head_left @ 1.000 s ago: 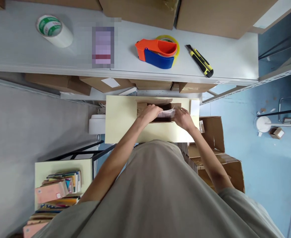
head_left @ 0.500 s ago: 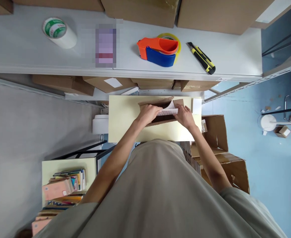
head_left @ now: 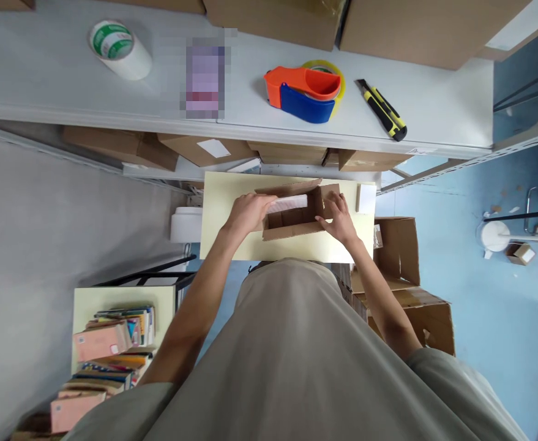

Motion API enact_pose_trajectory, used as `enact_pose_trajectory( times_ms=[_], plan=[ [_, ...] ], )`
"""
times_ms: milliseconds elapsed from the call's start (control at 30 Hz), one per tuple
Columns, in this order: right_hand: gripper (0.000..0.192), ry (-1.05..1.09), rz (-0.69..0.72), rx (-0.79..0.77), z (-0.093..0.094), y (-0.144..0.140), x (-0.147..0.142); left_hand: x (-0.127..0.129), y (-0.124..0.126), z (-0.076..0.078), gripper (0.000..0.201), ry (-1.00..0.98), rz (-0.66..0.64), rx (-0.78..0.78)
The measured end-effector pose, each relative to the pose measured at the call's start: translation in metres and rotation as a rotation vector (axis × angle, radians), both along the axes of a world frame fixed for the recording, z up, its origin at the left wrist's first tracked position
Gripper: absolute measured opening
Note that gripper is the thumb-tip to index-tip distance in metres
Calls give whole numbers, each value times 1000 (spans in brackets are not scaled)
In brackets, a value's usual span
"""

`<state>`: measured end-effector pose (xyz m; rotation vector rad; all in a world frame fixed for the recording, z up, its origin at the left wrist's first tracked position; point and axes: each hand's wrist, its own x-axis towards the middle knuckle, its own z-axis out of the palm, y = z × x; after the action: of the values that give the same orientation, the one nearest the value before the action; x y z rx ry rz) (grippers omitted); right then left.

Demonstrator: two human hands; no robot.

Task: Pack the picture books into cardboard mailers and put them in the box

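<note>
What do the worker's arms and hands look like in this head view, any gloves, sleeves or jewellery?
Both the left hand and the right hand are bare, with no gloves. The forearms are uncovered up to short sleeves of a loose grey-beige shirt. No watch, ring or wristband is visible, though the hands are small in the picture.

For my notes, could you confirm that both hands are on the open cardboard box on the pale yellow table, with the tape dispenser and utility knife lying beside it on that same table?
Not quite. In the head view the tape dispenser and utility knife lie on the grey shelf above, not on the table. The left hand and right hand are on the box on the pale yellow table.
</note>
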<state>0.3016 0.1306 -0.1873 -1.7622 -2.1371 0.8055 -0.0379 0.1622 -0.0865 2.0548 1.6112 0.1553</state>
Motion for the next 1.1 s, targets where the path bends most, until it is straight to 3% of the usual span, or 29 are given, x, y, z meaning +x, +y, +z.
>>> enact_pose_trajectory(
  times_ms=[167, 300, 500, 633, 733, 867, 967, 1100],
  plan=[
    [72, -7, -7, 13, 0, -5, -3, 38, 11, -6, 31, -34, -62, -73],
    [74, -32, -11, 4, 0, -11, -8, 54, 19, -31, 34, 25, -134, -177],
    [75, -68, -22, 13, 1, -21, -25, 57, 17, -80, 41, 60, -108, -311],
    [72, -110, -11, -2, 6, -26, -34, 44, 1, -88, 48, -8, -53, -299],
    [64, -79, -10, 26, 12, -27, -31, 16, -25, -75, 47, -174, 61, -81],
    [69, 4, -83, 48, 23, -26, -23, -37, -61, -63, 53, -147, 467, 222],
    [86, 70, -146, 7, 31, -25, -21, -60, -80, -70, 73, -139, 678, 170],
    [94, 169, -137, -33, 42, -26, -29, -51, -95, -73, 71, -278, 662, 55]
  ],
)
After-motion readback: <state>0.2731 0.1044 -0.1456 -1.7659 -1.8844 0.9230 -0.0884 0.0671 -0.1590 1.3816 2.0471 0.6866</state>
